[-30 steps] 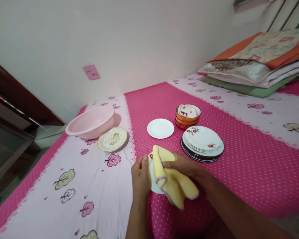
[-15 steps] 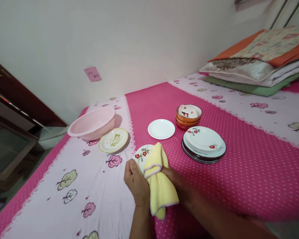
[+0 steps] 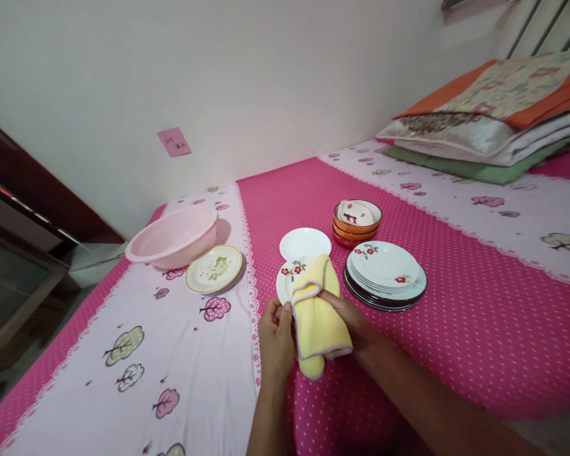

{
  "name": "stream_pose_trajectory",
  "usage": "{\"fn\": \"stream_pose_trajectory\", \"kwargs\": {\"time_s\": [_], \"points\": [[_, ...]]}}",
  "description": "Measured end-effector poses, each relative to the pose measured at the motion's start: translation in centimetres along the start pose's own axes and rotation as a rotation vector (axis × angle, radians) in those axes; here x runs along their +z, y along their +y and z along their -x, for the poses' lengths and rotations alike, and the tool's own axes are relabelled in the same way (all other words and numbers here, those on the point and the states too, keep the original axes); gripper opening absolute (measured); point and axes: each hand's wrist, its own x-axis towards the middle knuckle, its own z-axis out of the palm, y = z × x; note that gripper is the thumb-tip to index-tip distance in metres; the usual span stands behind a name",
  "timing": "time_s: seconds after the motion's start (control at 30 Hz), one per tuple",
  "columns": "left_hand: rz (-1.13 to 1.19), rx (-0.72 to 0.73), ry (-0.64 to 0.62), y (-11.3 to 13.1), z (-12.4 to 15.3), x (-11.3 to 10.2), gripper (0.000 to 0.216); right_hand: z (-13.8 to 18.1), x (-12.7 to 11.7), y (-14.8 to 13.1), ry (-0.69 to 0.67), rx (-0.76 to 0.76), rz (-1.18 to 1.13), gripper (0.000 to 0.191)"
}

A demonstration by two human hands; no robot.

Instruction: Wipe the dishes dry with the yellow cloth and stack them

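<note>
My left hand (image 3: 275, 332) grips the near rim of a small white plate with red flowers (image 3: 289, 278), held tilted above the bed. My right hand (image 3: 349, 316) is closed on a yellow cloth (image 3: 316, 310) that drapes over the right half of that plate. Just beyond lies a plain white plate (image 3: 305, 242). To the right is a stack of flowered plates (image 3: 384, 272) on dark plates, and behind it a stack of orange bowls (image 3: 357, 223).
A pink basin (image 3: 173, 234) and a yellow-rimmed plate stack (image 3: 215, 268) lie at the left on the pink bedsheet (image 3: 479, 316). Folded bedding (image 3: 494, 120) is piled at the far right. Dark furniture (image 3: 23, 209) stands left of the bed, a wall behind.
The flowered plate has turned from edge-on to face up and moved forward toward the white plate. The yellow cloth shifted with my right hand across it.
</note>
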Motion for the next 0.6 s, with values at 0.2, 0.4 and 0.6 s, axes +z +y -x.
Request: {"fn": "stream_pose_trajectory", "kwargs": {"time_s": [0.2, 0.4, 0.6], "points": [[0.005, -0.017, 0.02, 0.1, -0.3, -0.6, 0.035, 0.8, -0.4, -1.3, -0.029, -0.097, 0.193, 0.066], [0.048, -0.003, 0.04, 0.0, -0.2, -0.4, 0.033, 0.7, -0.6, -1.6, -0.002, -0.112, 0.214, 0.065], [0.111, 0.011, 0.136, -0.6, -0.1, 0.0, 0.029, 0.0, 1.3, 1.6, 0.02, -0.099, 0.026, 0.06]]}}
